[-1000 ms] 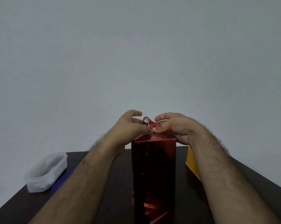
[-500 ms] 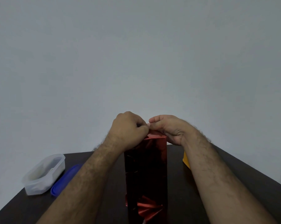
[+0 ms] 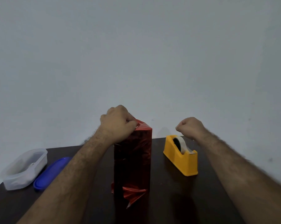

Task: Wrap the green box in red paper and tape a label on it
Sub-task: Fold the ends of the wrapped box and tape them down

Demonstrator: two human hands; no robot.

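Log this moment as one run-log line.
stage: taping top fold | left hand: holds red paper fold shut on box top | right hand: curled above yellow tape dispenser | label: not seen

Two bare forearms are showing, no sleeves reaching into view on either. Dark hair is covering both forearms from behind the wrists back toward the elbows, thinning toward the knuckles. Left hand [image 3: 118, 122]: no ring, watch, band or glove is showing behind the fingers [image 3: 132, 122]. Right hand [image 3: 191, 127]: likewise nothing is being worn; knuckles and wrist are showing bare. No markings are showing on either arm.
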